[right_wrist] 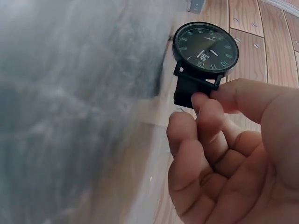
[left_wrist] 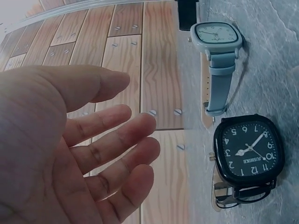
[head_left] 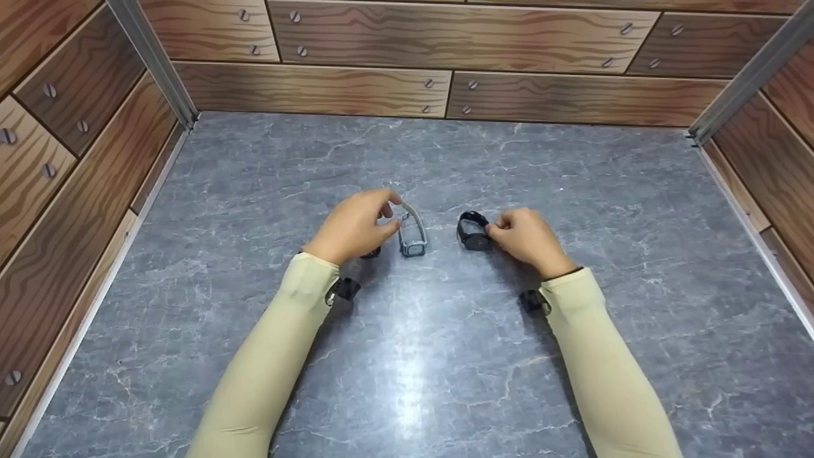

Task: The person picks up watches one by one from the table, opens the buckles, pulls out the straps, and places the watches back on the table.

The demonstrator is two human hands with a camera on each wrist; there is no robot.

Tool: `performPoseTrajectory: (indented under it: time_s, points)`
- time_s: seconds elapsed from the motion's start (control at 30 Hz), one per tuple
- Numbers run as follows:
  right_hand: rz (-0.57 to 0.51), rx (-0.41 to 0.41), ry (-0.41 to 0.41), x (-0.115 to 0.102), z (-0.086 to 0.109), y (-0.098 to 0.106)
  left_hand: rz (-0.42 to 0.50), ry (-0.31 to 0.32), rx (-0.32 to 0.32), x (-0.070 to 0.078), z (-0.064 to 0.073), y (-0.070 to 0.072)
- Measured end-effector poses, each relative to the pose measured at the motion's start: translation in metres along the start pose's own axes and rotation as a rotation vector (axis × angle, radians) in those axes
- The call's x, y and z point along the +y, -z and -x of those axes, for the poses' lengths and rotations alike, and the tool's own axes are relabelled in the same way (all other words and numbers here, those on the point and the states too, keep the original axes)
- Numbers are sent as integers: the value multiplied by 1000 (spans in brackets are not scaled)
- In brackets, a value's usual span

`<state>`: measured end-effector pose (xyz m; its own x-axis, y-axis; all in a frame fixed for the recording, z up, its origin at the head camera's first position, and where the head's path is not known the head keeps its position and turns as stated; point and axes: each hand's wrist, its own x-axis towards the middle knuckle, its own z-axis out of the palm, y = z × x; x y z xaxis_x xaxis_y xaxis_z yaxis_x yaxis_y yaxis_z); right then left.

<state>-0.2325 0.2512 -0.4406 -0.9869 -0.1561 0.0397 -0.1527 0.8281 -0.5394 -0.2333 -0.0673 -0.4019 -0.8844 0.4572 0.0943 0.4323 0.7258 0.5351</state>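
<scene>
Thumb and forefinger of my right hand (head_left: 526,236) pinch the strap of a round black wristwatch (right_wrist: 205,49), close to its case. In the head view this black watch stands on the tabletop, right of centre. My left hand (head_left: 356,226) hovers with loosely bent, spread fingers and nothing between them. Just right of its fingertips is a pale blue-grey wristwatch (head_left: 414,248), its strap standing up in a loop. A squarish black wristwatch (left_wrist: 249,151) with white numerals lies below the left hand, mostly hidden by it in the head view.
The grey marbled tabletop (head_left: 407,159) is bounded by wood-patterned panels (head_left: 356,89) at the back and both sides. Metal posts (head_left: 156,63) stand at the back corners. Each wrist carries a small black camera (head_left: 347,289) beneath a pale yellow sleeve (head_left: 254,369).
</scene>
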Motion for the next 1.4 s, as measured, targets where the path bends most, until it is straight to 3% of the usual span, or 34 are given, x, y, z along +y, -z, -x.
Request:
performPoseTrajectory:
  time_s: [0.23,0.47,0.83,1.1,1.4]
  points:
    - [-25,80,67,-5,2,1,42,-4,26,2,1,-1]
    - [-115,262,183,-23,4,7,99,-22,50,11,2,1]
    - [-211,536,433,-50,18,21,195,-141,170,30,9,3]
    - [-180,581,575,-74,31,27,255,-235,200,49,20,6]
    - [-167,578,659,-87,41,26,262,-248,165,60,25,6]
